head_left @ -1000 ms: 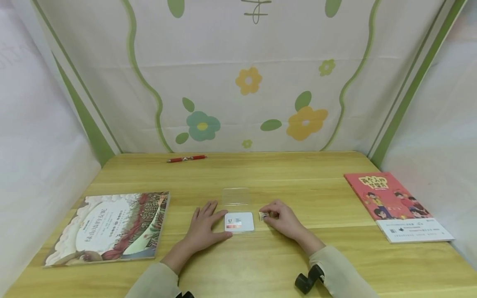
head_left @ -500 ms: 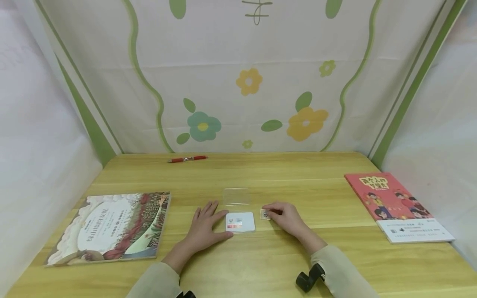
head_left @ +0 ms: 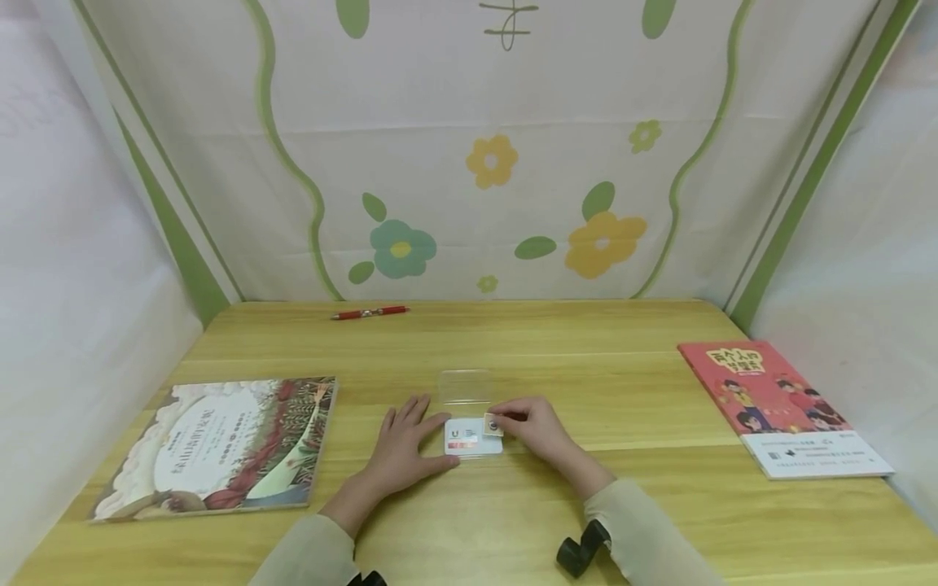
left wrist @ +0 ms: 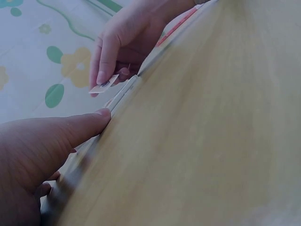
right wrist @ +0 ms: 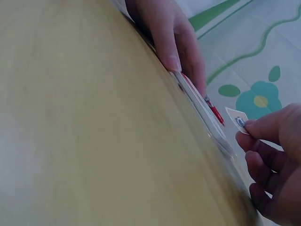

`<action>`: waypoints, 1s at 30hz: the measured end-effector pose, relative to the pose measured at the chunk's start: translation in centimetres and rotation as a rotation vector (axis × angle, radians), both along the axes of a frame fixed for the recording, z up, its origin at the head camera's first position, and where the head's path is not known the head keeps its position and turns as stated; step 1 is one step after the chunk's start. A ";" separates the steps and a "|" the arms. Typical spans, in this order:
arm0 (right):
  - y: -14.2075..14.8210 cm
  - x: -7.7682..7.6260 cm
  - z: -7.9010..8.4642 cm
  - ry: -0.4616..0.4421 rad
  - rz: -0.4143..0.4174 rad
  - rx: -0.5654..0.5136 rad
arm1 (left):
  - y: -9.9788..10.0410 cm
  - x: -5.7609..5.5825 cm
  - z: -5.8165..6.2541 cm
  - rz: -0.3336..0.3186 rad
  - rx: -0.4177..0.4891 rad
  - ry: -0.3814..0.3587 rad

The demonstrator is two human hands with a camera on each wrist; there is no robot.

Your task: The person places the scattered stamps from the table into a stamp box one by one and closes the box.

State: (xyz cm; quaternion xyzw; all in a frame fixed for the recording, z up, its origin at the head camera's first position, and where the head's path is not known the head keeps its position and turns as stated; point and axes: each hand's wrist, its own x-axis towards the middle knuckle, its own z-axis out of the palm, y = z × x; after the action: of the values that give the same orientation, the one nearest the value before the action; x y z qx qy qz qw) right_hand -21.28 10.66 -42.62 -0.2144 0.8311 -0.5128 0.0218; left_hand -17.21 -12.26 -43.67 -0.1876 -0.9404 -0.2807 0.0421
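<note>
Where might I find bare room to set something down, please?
Bare wood lies at the back, right of the red pen, and between the right hand and pink book. It's crowded around the white item beside the left hand.

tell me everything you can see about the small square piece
The small square piece looks thin and flat, perhaps card, pale with a dark round mark on its visible face. The right hand pinches it between thumb and fingers. Tilted, it overlaps the right end of the white case in the head view, but the right wrist view shows them apart.
</note>
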 end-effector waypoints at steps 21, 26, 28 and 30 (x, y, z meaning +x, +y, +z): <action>-0.5 0.7 -0.3 0.018 0.042 0.072 | 0.0 0.0 0.0 0.005 -0.010 0.004; -0.5 0.6 -0.7 0.053 0.041 0.087 | 0.0 -0.1 -0.2 0.007 -0.018 0.002; -0.5 0.6 -0.8 0.060 0.040 0.090 | -0.1 -0.1 -0.2 0.005 -0.021 0.001; -0.5 0.6 -0.8 0.068 0.040 0.095 | -0.1 -0.1 -0.2 0.003 -0.019 -0.001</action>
State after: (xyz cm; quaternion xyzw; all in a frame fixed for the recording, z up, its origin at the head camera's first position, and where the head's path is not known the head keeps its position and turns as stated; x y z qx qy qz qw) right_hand -20.68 10.13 -43.45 -0.2470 0.8502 -0.4648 0.0140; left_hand -17.26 -12.32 -43.82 -0.1862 -0.9432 -0.2720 0.0403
